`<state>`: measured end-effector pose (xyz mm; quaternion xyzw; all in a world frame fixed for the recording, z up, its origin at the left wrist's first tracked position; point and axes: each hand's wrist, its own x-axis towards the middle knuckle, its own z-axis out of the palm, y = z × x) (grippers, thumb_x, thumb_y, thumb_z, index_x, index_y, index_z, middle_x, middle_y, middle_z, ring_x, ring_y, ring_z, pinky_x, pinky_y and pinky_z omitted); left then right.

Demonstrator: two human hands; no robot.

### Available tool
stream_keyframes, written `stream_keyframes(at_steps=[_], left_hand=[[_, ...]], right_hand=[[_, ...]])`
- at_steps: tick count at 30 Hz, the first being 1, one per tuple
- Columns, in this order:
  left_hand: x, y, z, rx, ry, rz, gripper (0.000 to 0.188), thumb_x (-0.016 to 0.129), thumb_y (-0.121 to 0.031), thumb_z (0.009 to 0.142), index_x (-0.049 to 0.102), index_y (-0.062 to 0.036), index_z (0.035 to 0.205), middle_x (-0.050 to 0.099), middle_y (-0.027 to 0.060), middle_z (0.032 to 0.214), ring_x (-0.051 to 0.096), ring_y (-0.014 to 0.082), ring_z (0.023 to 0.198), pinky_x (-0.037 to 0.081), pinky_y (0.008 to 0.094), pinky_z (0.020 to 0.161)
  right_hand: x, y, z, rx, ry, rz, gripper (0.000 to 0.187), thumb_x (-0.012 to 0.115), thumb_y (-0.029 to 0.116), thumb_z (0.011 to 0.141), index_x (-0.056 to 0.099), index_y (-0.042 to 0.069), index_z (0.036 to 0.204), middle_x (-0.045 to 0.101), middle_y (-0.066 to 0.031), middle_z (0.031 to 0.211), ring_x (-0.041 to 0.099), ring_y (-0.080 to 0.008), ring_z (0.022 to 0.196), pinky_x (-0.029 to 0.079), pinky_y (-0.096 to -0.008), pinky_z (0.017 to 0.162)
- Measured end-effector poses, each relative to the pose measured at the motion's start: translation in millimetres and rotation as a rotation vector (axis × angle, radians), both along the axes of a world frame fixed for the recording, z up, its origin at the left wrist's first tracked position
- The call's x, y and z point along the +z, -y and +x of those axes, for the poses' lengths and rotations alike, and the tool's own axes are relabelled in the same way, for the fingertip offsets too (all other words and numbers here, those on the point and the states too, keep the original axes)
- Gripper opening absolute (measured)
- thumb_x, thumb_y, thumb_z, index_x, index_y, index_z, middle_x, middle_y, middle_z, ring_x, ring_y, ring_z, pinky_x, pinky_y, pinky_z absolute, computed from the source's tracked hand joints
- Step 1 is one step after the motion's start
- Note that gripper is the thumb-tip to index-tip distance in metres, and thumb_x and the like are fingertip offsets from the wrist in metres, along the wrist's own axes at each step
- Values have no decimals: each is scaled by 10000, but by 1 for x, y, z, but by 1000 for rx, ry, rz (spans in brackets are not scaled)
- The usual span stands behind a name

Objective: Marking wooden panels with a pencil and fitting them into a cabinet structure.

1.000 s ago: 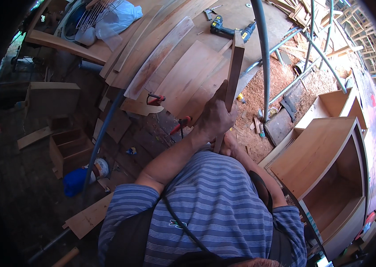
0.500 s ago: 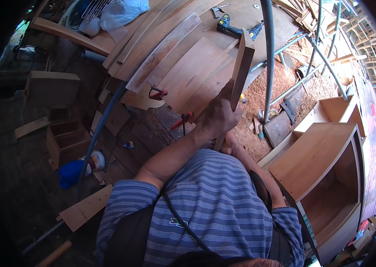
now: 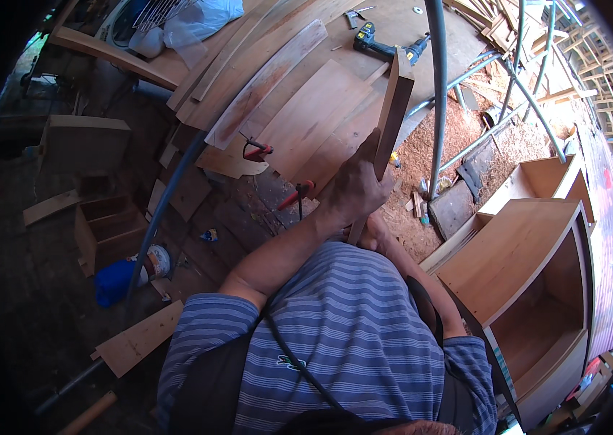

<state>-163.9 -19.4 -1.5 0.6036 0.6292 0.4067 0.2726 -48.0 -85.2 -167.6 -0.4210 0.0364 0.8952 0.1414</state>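
A long, narrow wooden board (image 3: 395, 109) stands out ahead of my body, its far end raised toward the workbench and its near end close to my striped shirt. Wrapped around its middle is my left hand (image 3: 356, 190), closed with the fingers partly hidden behind the wood. My right hand (image 3: 374, 230) is lower, at the board's near end by my belly. Its fingers are curled and partly covered by the board. Just left of my left hand, red clamps (image 3: 296, 194) sit at the edge of the bench.
Flat wooden panels (image 3: 314, 119) cover the bench, with a cordless drill (image 3: 373, 45) at the back. A grey metal pole (image 3: 438, 94) rises on the right, beside sawdust (image 3: 459, 134). An open wooden cabinet (image 3: 516, 254) stands at right. A blue jug (image 3: 113, 284) lies at left.
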Motion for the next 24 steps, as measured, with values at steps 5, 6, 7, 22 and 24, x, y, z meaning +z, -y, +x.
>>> stream_keyframes(at_steps=[5, 6, 7, 22, 24], left_hand=[[1, 1, -1, 0, 46, -26, 554, 604, -54, 776, 416, 12, 1294, 573, 293, 1093, 597, 460, 1001, 520, 456, 815], [1, 1, -1, 4, 60, -35, 553, 606, -57, 776, 419, 12, 1291, 572, 292, 1095, 596, 459, 1006, 518, 455, 820], [3, 1, -1, 3, 61, -35, 553, 606, -57, 776, 419, 12, 1291, 572, 292, 1095, 596, 459, 1006, 518, 455, 820], [1, 5, 1, -34, 23, 20, 655, 593, -79, 775, 344, 136, 1341, 539, 363, 1152, 585, 470, 1026, 511, 458, 873], [0, 7, 1, -39, 6, 25, 672, 601, -77, 768, 337, 122, 1353, 550, 357, 1131, 595, 471, 996, 521, 460, 846]], right_hand=[[0, 0, 0, 14, -36, -3, 619, 321, 634, 946, 570, 79, 1057, 596, -135, 854, 570, -285, 758, 503, -464, 647], [0, -1, 1, 22, -55, -6, 615, 326, 631, 947, 571, 77, 1053, 596, -135, 851, 570, -285, 749, 502, -464, 645], [-3, 0, 1, 21, -55, -6, 615, 326, 631, 947, 571, 77, 1053, 596, -135, 851, 570, -285, 749, 502, -464, 645], [24, -6, 5, -3, 152, 302, 505, 413, 542, 967, 583, 78, 1069, 595, -88, 846, 575, -223, 735, 502, -399, 637], [30, -9, 3, -1, 211, 376, 498, 417, 536, 968, 584, 78, 1074, 597, -86, 853, 577, -220, 741, 503, -397, 641]])
